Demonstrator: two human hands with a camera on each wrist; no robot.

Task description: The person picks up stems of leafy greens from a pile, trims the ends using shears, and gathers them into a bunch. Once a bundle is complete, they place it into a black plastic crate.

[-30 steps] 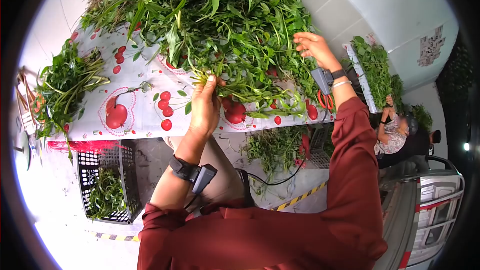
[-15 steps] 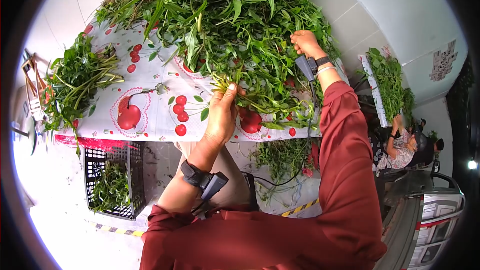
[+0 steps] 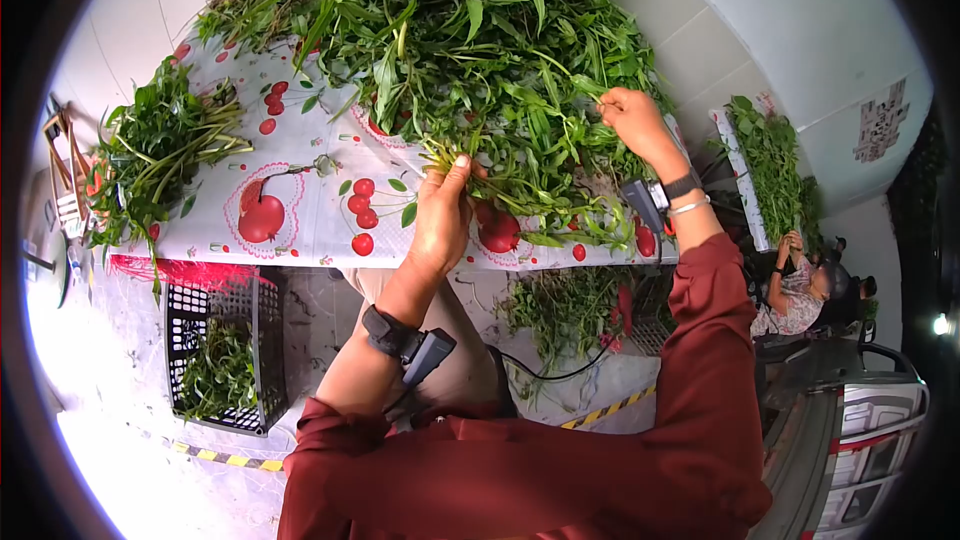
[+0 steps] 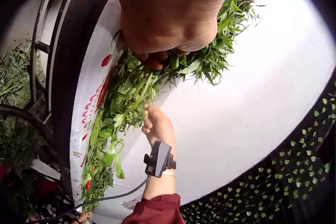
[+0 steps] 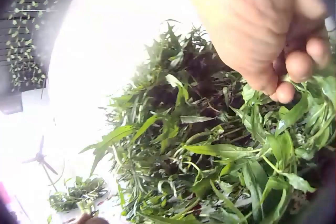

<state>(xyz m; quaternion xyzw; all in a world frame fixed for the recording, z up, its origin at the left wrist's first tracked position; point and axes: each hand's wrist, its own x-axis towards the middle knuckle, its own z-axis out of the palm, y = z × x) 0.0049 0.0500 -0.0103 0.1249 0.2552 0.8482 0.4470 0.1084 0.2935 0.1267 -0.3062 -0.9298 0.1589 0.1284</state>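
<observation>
My left hand (image 3: 443, 215) grips a small bunch of leafy green stems (image 3: 438, 154) by the cut ends, thumb on top, just over the near edge of the table. To the right, my right hand (image 3: 637, 122) pinches a leafy green stem (image 3: 583, 86) between thumb and curled fingers. In the right wrist view, the fingertips of the right hand (image 5: 273, 50) come down on leaves at the side of the pile. A large heap of greens (image 3: 470, 30) covers the back of the table, with loose sprigs spread below both hands.
A separate bundle of greens (image 3: 170, 150) lies at the table's left end. The cherry-print tablecloth (image 3: 310, 225) shows between. Below stand a black crate (image 3: 270, 350) holding greens and more greens (image 3: 560, 310) on the floor. At far right, a person (image 3: 797, 295) works beside another table of greens (image 3: 765, 155).
My right hand went from spread fingers to a pinch at the heap, then drew back toward me and right with a stem. The left hand keeps its bunch; the head view shifted slightly.
</observation>
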